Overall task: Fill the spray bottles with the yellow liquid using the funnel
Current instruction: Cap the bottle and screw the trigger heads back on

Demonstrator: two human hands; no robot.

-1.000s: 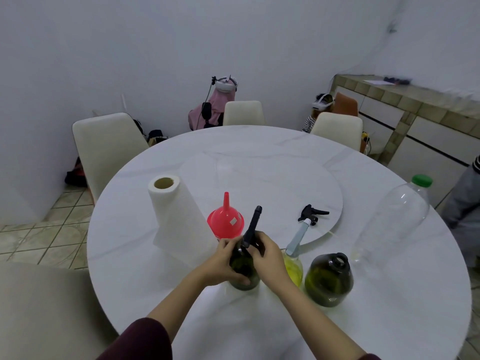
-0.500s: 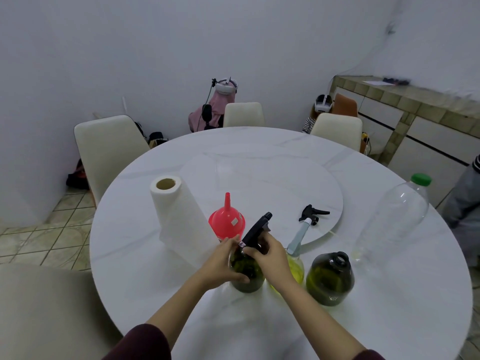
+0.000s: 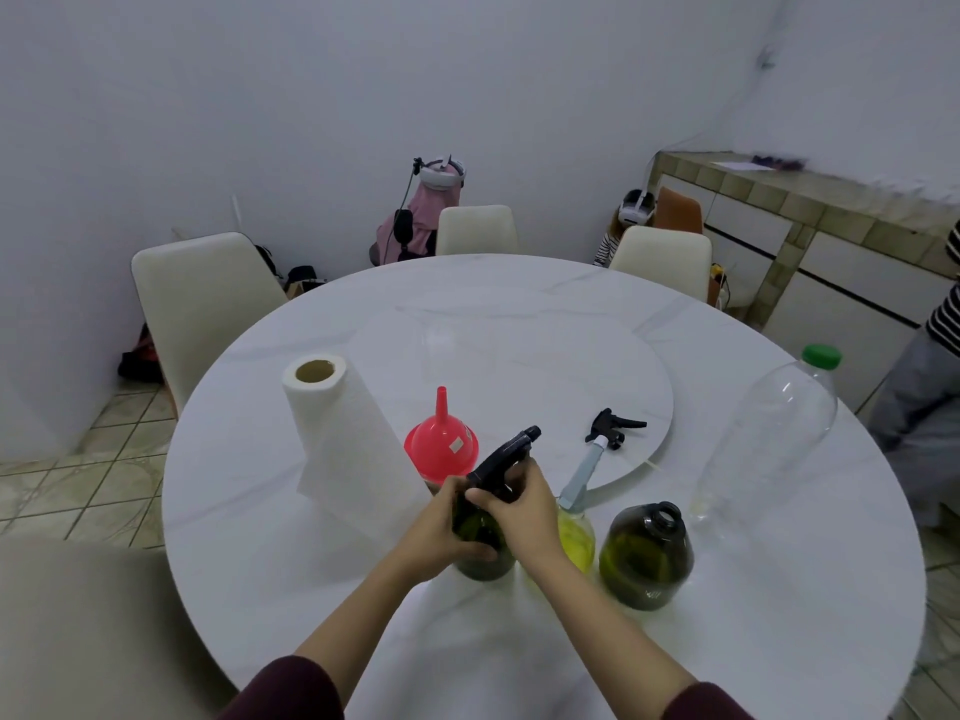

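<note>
A dark green spray bottle (image 3: 480,556) stands near the table's front. My left hand (image 3: 441,527) grips its body. My right hand (image 3: 522,504) holds the black trigger head (image 3: 506,454) at the bottle's neck, nozzle pointing up and right. Just right of it is a clear bottle with yellow liquid (image 3: 576,537), a grey and black sprayer (image 3: 597,454) leaning out of it. An open dark green bottle (image 3: 644,558) without a sprayer stands further right. The red funnel (image 3: 441,444) sits upside down behind my hands.
A paper towel roll (image 3: 332,433) stands to the left. A large clear plastic bottle with a green cap (image 3: 769,433) stands at right. A round turntable (image 3: 545,366) fills the table's middle. White chairs ring the table; a person stands at far right.
The black trigger head has turned from pointing straight up to pointing up and right under my right hand. My left hand stays on the bottle.
</note>
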